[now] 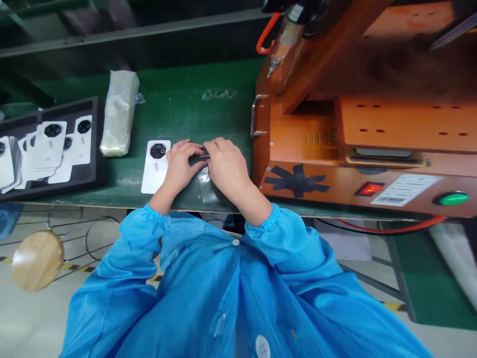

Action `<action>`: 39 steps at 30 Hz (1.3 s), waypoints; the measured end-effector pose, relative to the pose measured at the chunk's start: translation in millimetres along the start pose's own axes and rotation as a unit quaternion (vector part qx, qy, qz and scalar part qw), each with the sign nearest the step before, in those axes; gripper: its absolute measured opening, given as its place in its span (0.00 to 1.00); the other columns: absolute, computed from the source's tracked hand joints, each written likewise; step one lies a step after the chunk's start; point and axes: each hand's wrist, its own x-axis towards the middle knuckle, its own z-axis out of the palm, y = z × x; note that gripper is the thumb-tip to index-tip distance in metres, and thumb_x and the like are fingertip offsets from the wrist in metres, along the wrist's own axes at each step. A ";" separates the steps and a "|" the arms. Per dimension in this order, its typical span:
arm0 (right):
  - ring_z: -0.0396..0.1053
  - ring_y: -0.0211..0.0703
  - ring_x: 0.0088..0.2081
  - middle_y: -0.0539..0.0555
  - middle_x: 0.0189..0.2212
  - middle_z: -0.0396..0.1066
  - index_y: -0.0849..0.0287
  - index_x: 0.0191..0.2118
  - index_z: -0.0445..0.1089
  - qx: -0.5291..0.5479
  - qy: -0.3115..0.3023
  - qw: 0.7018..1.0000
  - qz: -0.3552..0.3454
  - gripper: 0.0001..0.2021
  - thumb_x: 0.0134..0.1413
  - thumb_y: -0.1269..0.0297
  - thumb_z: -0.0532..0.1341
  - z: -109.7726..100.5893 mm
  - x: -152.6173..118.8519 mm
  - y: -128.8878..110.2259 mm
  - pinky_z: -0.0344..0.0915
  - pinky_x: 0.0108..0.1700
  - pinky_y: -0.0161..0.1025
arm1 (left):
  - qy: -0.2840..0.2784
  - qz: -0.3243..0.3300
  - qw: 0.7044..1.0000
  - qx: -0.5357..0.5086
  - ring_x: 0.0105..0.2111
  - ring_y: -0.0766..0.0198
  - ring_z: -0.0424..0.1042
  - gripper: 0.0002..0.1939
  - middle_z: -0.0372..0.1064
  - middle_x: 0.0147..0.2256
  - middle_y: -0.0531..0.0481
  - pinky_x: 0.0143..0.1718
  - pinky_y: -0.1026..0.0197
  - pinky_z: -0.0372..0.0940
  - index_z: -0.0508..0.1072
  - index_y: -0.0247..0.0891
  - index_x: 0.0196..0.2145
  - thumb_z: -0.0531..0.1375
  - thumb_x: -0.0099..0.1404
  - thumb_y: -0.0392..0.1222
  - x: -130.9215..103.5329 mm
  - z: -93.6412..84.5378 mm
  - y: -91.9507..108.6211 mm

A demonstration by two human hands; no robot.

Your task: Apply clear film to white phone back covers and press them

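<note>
My left hand point(182, 163) and my right hand point(228, 169) meet near the bench's front edge. Fingers of both are closed around a small black piece point(198, 158); the fingers cover much of it, and I cannot make out its kind. Beneath my right hand a clear plastic film or small bag point(206, 188) lies partly hidden. Just left of my left hand, a white phone back cover point(155, 174) with a black round camera area lies flat on the green bench, partly behind my wrist.
A black tray point(97, 144) with several white phone back covers point(50, 149) stands at the left. Beside it lies a plastic-wrapped block point(118, 114). An orange machine point(298, 144) with a red switch and green button fills the right. A stool point(38, 260) stands below left.
</note>
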 end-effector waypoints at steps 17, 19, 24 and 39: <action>0.79 0.51 0.51 0.59 0.54 0.82 0.57 0.55 0.80 -0.015 0.053 0.997 -0.057 0.16 0.77 0.69 0.55 10.7 -25.9 6.6 0.60 0.54 0.50 | -0.004 0.012 1.000 0.002 0.69 0.44 0.67 0.07 0.82 0.56 0.51 0.70 0.31 0.50 0.86 0.49 0.44 0.68 0.71 0.40 0.1 3.5 -1.2; 0.79 0.52 0.50 0.59 0.52 0.83 0.57 0.54 0.81 -0.010 0.050 0.998 -0.046 0.15 0.76 0.68 0.56 11.0 -25.2 4.7 0.61 0.53 0.50 | 0.000 0.014 1.000 0.006 0.67 0.45 0.69 0.07 0.83 0.54 0.51 0.70 0.32 0.51 0.86 0.49 0.41 0.67 0.72 0.39 0.9 3.1 -1.7; 0.77 0.52 0.56 0.58 0.55 0.81 0.56 0.50 0.82 -0.002 0.073 0.995 -0.070 0.17 0.78 0.68 0.53 11.4 -22.1 6.1 0.60 0.57 0.52 | -0.029 0.028 0.999 0.033 0.69 0.43 0.67 0.10 0.82 0.57 0.51 0.72 0.27 0.46 0.87 0.51 0.43 0.64 0.73 0.40 -1.1 -1.2 -2.0; 0.70 0.51 0.40 0.58 0.38 0.74 0.57 0.38 0.72 0.025 0.045 0.994 -0.098 0.07 0.65 0.70 0.56 -52.7 -55.2 -6.3 0.64 0.42 0.47 | -0.076 0.090 0.993 -0.015 0.76 0.42 0.55 0.35 0.59 0.74 0.43 0.75 0.37 0.50 0.67 0.42 0.68 0.61 0.64 0.40 -22.9 -53.0 17.3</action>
